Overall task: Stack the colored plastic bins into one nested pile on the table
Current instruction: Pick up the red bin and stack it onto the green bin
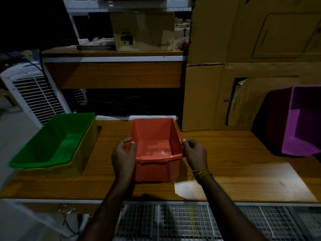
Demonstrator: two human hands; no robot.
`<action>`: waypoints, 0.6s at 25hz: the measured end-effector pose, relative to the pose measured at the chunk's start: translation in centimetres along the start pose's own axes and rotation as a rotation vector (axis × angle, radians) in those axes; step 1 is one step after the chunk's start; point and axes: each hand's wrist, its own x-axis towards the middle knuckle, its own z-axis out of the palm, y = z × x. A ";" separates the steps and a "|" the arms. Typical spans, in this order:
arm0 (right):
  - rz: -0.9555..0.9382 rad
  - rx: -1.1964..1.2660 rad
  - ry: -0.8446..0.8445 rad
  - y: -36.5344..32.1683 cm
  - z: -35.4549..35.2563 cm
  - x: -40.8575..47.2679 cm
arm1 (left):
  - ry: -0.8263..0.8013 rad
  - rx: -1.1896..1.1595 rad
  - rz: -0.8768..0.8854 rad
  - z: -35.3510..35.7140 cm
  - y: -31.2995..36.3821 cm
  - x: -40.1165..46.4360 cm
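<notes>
Nearest me, my forearms reach over the table (pixel 234 153). On its left sits the green bin (pixel 57 141), nested in a yellow bin (pixel 83 153); a purple bin (pixel 302 122) lies tipped at far right. The orange bin (pixel 156 150) stands in the middle, my left hand (pixel 124 153) and right hand (pixel 194 152) each gripping a side rim. I judge this the pickup step; next, lift it left and lower it squarely into the green one

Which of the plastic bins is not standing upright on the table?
The purple bin at the far right. It is tipped on its side, opening facing left, while the orange bin and the nested green bin stand upright.
</notes>
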 end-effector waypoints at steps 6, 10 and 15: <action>0.024 -0.004 -0.109 2.5 0.6 -1.8 | 0.036 0.131 -0.069 0.7 -1.4 -1.6; 0.037 0.005 -0.139 3.0 0.6 -2.4 | 0.030 0.213 -0.102 0.6 -2.5 -1.8; 0.042 -0.045 -0.126 2.6 2.1 -2.5 | -0.087 0.374 -0.061 1.4 -3.6 -0.5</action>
